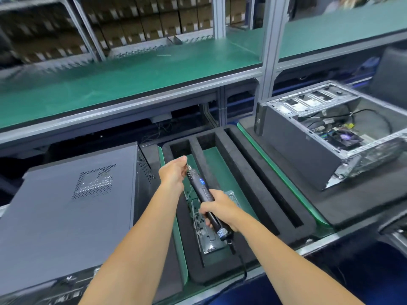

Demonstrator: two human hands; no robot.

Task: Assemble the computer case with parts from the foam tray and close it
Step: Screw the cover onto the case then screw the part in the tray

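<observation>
My right hand (217, 208) grips an electric screwdriver (203, 194) over the foam tray (253, 172), mid tabletop. Left hand (174, 170) fingers pinch its bit tip. Closed case (66, 203) at left edge, open case (330, 137) at right. Risk: trigger bump w/ fingers on bit, or dropped screw.

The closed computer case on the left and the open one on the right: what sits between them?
In the head view, the black foam tray, with both hands holding an electric screwdriver above it.
</observation>
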